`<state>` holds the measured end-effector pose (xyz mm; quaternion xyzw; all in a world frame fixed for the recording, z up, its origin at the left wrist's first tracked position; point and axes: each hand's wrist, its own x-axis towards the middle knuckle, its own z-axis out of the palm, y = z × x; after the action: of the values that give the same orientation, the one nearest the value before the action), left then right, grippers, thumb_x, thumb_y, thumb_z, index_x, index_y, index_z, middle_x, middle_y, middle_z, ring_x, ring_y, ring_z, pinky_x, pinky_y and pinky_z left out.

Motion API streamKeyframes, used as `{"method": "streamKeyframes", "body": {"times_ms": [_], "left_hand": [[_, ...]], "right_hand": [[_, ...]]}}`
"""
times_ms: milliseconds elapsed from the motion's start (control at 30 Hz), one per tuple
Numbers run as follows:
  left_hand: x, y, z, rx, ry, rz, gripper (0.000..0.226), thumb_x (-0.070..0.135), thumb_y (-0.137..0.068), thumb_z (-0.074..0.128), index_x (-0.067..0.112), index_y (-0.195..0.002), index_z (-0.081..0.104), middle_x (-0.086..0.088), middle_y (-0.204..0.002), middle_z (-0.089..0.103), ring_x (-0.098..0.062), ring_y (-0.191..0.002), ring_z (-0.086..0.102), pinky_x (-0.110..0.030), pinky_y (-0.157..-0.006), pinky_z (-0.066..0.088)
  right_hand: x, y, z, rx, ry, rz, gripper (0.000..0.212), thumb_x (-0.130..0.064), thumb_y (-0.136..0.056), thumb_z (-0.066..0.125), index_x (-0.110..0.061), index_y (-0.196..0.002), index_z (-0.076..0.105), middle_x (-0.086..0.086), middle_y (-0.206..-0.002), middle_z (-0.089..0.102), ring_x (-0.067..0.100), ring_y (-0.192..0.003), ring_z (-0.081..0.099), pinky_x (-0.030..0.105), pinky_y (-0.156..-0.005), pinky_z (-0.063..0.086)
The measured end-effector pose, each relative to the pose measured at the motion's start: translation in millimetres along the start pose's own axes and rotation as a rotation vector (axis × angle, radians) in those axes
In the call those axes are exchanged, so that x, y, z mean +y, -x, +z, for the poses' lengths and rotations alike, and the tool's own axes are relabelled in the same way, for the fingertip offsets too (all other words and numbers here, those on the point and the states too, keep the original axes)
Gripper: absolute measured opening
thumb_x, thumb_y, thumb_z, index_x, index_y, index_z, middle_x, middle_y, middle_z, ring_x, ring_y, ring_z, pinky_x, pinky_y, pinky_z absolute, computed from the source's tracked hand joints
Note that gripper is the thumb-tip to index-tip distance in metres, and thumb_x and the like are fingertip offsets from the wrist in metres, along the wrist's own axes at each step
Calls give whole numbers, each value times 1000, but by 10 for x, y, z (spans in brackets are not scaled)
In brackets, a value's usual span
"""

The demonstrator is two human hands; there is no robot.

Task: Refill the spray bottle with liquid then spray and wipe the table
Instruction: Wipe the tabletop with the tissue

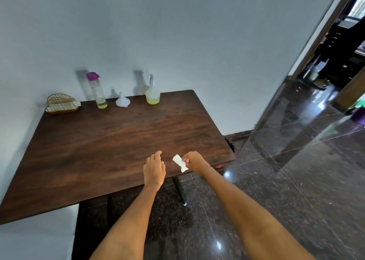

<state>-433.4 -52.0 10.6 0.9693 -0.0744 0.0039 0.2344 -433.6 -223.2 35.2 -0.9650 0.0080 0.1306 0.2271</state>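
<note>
A dark wooden table [110,141] fills the middle of the scene, set against a pale wall [177,32] on its far side. Glossy dark floor tiles [296,170] are seen to the right and near, with a doorway [335,52] at far right.

Along the table's far edge four things are lined up. At far left a wire basket [62,104] is placed at the corner. Right of it a tall clear bottle [98,90] with a purple cap is stood upright, a little yellowish liquid seen at its bottom. Next right, a small white funnel [122,100] is set spout upward. Farthest right of the row, the spray bottle [152,91] is stood upright, pale yellow-green liquid held in its lower part.

Both forearms are extended from the near edge. The left hand [154,167] is held over the near right part of the table, fingers relaxed and loosely spread, nothing held. The right hand [194,161], just right of it, is closed in a pinch on a small folded white tissue [180,162], which lies between the two hands. Contact of the tissue with the tabletop cannot be told. The spray bottle is well apart from both hands, on the far side.
</note>
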Motion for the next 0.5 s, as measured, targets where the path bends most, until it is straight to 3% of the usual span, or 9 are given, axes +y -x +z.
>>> {"method": "streamKeyframes", "body": {"times_ms": [300,500], "left_hand": [[1106,-88,522,-33,-11,84,39,13,-96,44,16,-135,42,-2,-127,56,-21,-118,50,-34,-94,46],[1937,-726,787,-68,-4,160,34,10,-96,43,15,-129,48,-3,-125,57,-21,-118,51,-36,-91,49]], "right_hand": [[951,196,-475,83,-40,29,31,1,-87,45,-3,-107,69,19,-112,64,34,-104,60,31,-85,45],[1551,-69,-904,195,-59,73,28,-1,-89,48,-4,-106,69,18,-111,62,30,-105,57,32,-88,42]]}}
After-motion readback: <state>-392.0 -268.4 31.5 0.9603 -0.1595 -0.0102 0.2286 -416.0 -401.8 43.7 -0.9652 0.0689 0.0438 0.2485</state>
